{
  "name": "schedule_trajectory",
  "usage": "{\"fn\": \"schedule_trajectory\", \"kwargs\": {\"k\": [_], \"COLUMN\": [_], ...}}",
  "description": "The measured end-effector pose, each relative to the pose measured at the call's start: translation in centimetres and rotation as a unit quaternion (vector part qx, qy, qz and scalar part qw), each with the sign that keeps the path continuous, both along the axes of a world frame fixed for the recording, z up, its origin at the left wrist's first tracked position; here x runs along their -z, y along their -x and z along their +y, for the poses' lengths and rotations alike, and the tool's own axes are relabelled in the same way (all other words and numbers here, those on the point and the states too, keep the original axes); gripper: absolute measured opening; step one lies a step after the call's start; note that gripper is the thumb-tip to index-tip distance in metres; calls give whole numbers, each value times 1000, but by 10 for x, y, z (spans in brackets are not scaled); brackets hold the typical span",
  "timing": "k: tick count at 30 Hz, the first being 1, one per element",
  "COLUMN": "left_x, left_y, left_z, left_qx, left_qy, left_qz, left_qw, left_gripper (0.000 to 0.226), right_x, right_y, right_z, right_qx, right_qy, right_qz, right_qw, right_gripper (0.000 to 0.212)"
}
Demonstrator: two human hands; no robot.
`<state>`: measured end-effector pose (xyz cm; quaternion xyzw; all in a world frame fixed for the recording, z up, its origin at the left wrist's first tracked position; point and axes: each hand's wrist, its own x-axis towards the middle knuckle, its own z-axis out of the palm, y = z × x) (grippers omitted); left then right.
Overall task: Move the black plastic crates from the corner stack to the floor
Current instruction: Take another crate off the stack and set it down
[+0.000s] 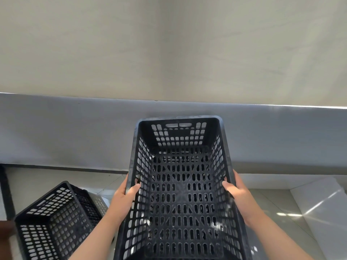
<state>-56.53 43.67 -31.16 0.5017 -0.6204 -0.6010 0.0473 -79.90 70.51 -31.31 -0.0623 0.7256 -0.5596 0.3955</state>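
At lower centre, the left hand (124,197) and right hand (239,197) clasp the black crate (181,205) by its long walls, fingers (134,188) hooked over the rims. It hangs above the floor (272,201). It is best kept level while lowering and set down beside the second crate (56,220) at lower left, short of the grey wall band (75,132) beyond.

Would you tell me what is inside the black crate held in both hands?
Nothing shows inside the held crate: only its bare perforated bottom and walls, plus the thumbs of the left hand and right hand. Its near end is cut off by the frame.
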Motion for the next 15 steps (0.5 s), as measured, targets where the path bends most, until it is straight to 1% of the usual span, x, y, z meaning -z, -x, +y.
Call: {"fn": "schedule_trajectory", "kwargs": {"k": [1,4,7,10,15], "left_x": [0,1,2,6,-4], "left_y": [-2,-4,-5,-6,0], "left_z": [1,2,1,-1,0], "left_qx": [-5,-15,-9,-6,-18], "left_qy": [1,-11,-22,-45,-73], "left_qz": [-2,-15,-25,-12,18], "left_qw": [1000,1000,999,999,997], "left_gripper": [51,48,52,51,48], "right_x": [0,1,0,0,-5], "right_y": [-2,-5,-4,-4,-2], "right_z": [-2,-5,-5,-3,-2], "right_qx": [-1,2,1,-9,-22], "right_qy": [-6,-19,-34,-36,-8], "right_qz": [14,43,52,53,26], "right_qw": [1000,999,998,998,999], "right_gripper": [71,66,68,72,77]}}
